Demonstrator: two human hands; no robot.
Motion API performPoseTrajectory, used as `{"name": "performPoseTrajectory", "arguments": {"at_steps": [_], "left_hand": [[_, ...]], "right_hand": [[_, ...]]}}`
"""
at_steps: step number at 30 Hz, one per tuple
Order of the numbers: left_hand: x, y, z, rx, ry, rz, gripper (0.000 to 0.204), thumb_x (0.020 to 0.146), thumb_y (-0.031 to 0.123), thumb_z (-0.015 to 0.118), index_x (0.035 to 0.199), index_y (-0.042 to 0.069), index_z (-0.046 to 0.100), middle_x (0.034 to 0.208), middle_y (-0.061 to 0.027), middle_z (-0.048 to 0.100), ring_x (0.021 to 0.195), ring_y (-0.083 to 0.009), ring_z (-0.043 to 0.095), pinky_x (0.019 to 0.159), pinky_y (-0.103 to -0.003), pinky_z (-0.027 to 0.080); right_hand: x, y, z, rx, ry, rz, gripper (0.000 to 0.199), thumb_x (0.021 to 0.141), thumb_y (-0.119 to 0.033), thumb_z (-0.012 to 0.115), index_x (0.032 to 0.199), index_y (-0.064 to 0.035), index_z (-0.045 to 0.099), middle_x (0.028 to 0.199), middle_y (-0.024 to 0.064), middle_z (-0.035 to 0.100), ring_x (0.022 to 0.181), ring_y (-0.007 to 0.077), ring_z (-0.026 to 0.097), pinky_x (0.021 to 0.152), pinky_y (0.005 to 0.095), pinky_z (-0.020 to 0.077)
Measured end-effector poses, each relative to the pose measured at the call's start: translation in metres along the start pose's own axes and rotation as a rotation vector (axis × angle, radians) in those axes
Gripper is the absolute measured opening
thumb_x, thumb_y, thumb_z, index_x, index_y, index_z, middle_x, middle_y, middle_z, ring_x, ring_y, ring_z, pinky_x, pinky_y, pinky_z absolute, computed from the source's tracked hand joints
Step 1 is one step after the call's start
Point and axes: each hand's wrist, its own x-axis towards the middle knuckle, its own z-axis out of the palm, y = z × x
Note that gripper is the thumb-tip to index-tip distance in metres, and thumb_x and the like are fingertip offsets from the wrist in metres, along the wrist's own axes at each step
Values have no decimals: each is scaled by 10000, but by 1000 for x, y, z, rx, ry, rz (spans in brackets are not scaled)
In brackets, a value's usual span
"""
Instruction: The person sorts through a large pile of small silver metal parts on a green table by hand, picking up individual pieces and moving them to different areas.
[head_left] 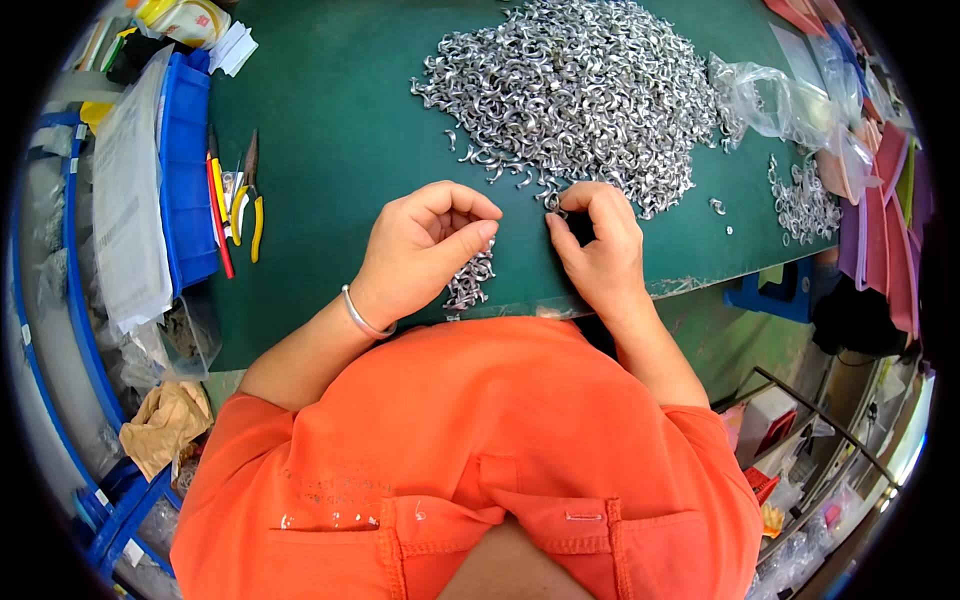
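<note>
A large heap of small curved silver metal pieces (590, 95) covers the far middle of the green table (320, 120). At the heap's near edge, my right hand (608, 240) pinches a small curved metal piece (553, 202) between thumb and forefinger. My left hand (422, 245), with a silver bangle at the wrist, is curled to the left of it. Its thumb and forefinger come close together, and whatever they hold is hidden. Below the left thumb lies a small group of the same metal pieces (468, 284), close to the table's near edge and partly covered by the hand.
Yellow-handled pliers (257, 220) and a red pen-like tool (222, 235) lie beside a blue plastic bin (188, 165) at left. A clear plastic bag (770, 95) and a smaller pile of metal rings (803, 200) are at right. A blue stool (775, 292) stands below the table's right edge.
</note>
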Motion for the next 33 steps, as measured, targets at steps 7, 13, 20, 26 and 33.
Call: {"name": "performPoseTrajectory", "arguments": {"at_steps": [7, 13, 20, 26, 33], "left_hand": [[-2, -1, 1, 36, -16, -24, 110, 891, -10, 647, 1000, -22, 647, 895, -22, 644, 786, -67, 593, 702, -206, 495], [-2, 0, 4, 31, -47, -57, 131, 892, -11, 644, 1022, -24, 636, 923, -36, 652, 815, -81, 620, 729, -219, 518], [2, 3, 12, -75, -128, -151, 200, 882, -11, 665, 1073, -42, 612, 953, -74, 671, 861, -122, 663, 743, -238, 554], [-2, 4, 11, -75, -123, -158, 166, 877, -1, 682, 1030, -45, 637, 946, -83, 680, 833, -125, 666, 735, -245, 559], [-3, 3, 11, -131, -146, -123, 130, 898, 18, 665, 1009, -47, 651, 921, -76, 683, 811, -118, 664, 731, -242, 556]], "right_hand": [[-6, -2, 2, -29, 15, 33, 244, 696, 43, 691, 876, -78, 578, 859, 47, 617, 848, 277, 587, 777, 374, 428], [-8, -13, 2, 417, 157, 132, 234, 759, 112, 674, 893, -36, 552, 922, 79, 640, 828, 170, 610, 755, 279, 482], [-13, -27, 5, 756, 123, 73, 264, 778, 152, 655, 933, -20, 529, 955, 129, 631, 860, 193, 627, 756, 275, 507], [-1, -34, 1, 364, 115, -351, 304, 666, 159, 700, 843, -39, 553, 889, 101, 643, 796, 268, 624, 701, 345, 515], [0, -37, -1, 336, 143, -418, 361, 662, 179, 694, 901, -38, 532, 894, 111, 619, 800, 275, 621, 684, 352, 522]]}}
